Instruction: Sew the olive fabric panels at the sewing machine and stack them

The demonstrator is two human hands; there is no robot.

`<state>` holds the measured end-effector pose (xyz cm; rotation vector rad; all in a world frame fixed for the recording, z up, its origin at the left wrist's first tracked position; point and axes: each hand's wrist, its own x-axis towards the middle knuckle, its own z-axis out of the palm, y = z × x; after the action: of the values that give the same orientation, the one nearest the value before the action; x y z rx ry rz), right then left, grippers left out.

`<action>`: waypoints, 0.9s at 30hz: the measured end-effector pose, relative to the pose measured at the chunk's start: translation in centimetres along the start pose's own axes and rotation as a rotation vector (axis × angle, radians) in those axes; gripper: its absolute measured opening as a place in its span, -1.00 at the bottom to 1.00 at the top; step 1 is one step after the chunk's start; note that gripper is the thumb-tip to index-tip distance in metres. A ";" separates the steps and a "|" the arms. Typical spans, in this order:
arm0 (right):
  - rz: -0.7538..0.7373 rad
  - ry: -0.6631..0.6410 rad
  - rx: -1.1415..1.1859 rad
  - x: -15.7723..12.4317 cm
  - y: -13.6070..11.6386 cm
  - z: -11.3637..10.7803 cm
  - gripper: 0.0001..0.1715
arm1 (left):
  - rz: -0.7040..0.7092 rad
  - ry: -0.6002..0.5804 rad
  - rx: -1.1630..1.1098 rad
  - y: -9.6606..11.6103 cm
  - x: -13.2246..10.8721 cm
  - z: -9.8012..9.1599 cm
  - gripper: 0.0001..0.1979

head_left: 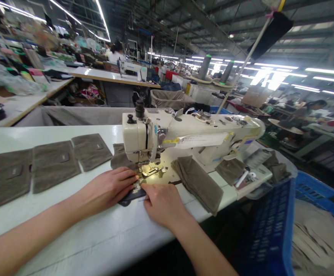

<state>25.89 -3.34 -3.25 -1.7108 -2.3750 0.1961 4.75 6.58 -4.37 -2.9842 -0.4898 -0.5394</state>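
Observation:
A cream sewing machine point(184, 132) stands before me, with a lit brass attachment point(151, 171) under its head. My left hand point(113, 188) rests on the machine bed left of the needle area, fingers together and bent, their tips beside the attachment. My right hand point(164, 203) is curled, with the index fingertip just in front of the attachment, close to the left fingertips. Whatever lies between the fingertips is too small and hidden to make out. Behind my left hand lies a grey-brown fabric piece point(120, 155), partly covered by hand and machine.
Flat grey-brown fabric pieces with small tabs point(56, 163) lie in a row at left. A folded fabric stack point(197, 184) sits right of the needle. A blue crate point(270, 230) with cut fabric stands at lower right. Thread cones point(204, 68) rise behind the machine.

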 end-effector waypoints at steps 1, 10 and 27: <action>0.001 0.000 0.001 -0.1 0.0 0.1 -0.68 | 0.000 -0.004 -0.001 -0.2 0.1 0.0 -0.65; 0.004 0.018 0.016 -0.4 0.2 0.4 -0.63 | -0.044 -0.021 -0.039 -1.5 0.8 -0.1 -0.66; -0.058 0.364 -0.021 -2.0 0.5 3.6 -0.78 | -0.212 0.007 -0.089 -1.3 0.3 1.0 -0.64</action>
<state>26.03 -5.01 -7.02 -1.5302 -2.1589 -0.1395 4.93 7.98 -5.22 -3.0308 -0.8092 -0.6030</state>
